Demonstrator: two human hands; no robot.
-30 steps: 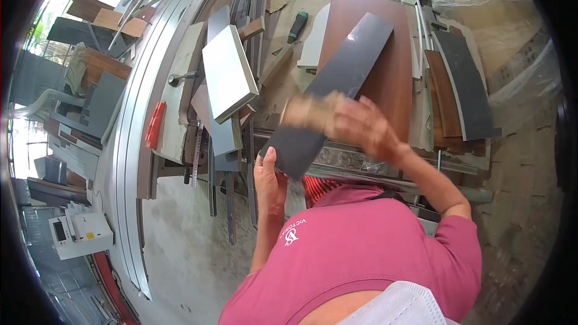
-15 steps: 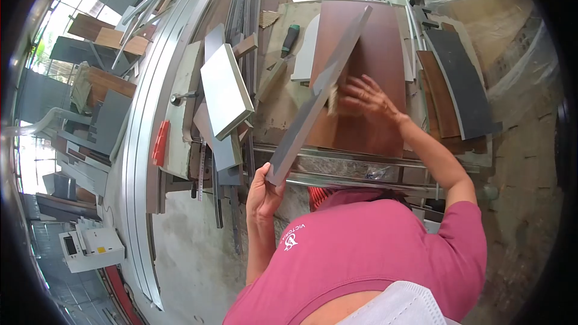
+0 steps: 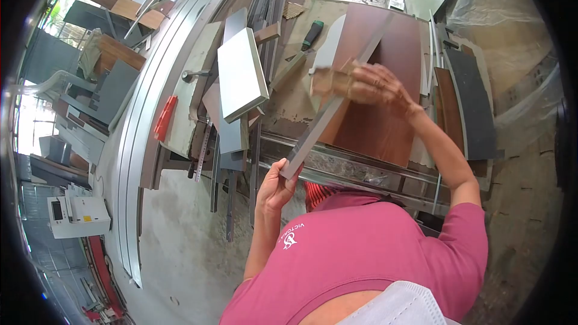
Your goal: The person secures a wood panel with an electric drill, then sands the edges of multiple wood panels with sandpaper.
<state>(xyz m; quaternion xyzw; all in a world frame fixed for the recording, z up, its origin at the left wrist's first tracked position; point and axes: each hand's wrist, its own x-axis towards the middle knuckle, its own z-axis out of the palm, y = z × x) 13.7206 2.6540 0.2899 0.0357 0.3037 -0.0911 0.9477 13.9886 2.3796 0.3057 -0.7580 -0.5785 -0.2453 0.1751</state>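
A long narrow grey strip [image 3: 314,130] slants up from its near end, and my left hand [image 3: 279,185] is closed round that end. Farther up the strip my right hand [image 3: 382,89] is blurred by motion, its fingers on a small tan block-like piece [image 3: 331,82] that lies across the strip. Beneath them is a reddish-brown board [image 3: 394,54] on the worktable. A knife-like tool with a green and black handle [image 3: 312,35] lies left of that board, beside a white piece [image 3: 330,45].
On the left, a white panel [image 3: 241,75] sits on stacked offcuts, near a red tool [image 3: 165,118] and a clamp [image 3: 195,75]. Long metal profiles [image 3: 141,126] run along the left. Dark panels [image 3: 472,99] lie at the right. Metal rails [image 3: 337,159] cross the table's near side.
My right hand has moved to the strip and now has the tan piece across it. The view has shifted, so the table things appear farther right. My left hand still holds the strip's near end.
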